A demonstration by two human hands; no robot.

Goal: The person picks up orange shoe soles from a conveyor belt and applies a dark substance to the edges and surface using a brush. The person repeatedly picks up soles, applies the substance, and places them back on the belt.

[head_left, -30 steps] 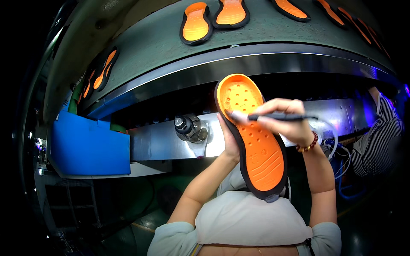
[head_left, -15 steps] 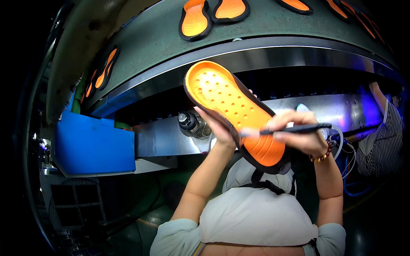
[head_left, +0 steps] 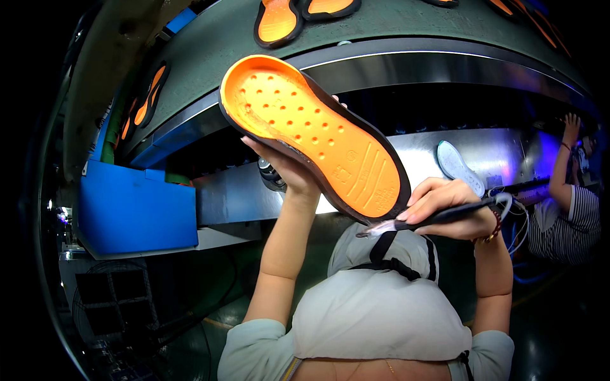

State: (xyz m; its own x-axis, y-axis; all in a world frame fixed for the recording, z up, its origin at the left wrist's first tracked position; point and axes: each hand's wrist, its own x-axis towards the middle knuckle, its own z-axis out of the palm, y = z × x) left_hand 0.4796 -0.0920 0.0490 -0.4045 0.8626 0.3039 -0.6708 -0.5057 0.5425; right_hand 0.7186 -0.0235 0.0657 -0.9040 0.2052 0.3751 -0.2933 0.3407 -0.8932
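An orange shoe sole [head_left: 305, 127] with a black rim is tilted up in front of me, its dimpled heel end pointing to the upper left. My left hand [head_left: 292, 171] is closed around its left edge from beneath, with some fingertips showing past the opposite edge. In my right hand [head_left: 454, 206] is a brush with a black handle [head_left: 467, 211], pinched between thumb and fingers. Its pale, wet-looking tip is beside the sole's lower rim; whether they touch I cannot tell. A thin pale tube runs near the handle's rear end.
Several orange-and-black soles [head_left: 277, 25] lie on the green conveyor belt [head_left: 210, 63] beyond a metal rail. A pale sole [head_left: 459, 166] rests on the metal shelf. Behind my left wrist stands a dark-capped container [head_left: 269, 174]. A blue housing [head_left: 136, 206] is at left; another person [head_left: 565, 216] works at right.
The sole has moved up and left with my left hand and now shows its whole orange face. The brush tip has gone from over the orange surface to the lower rim.
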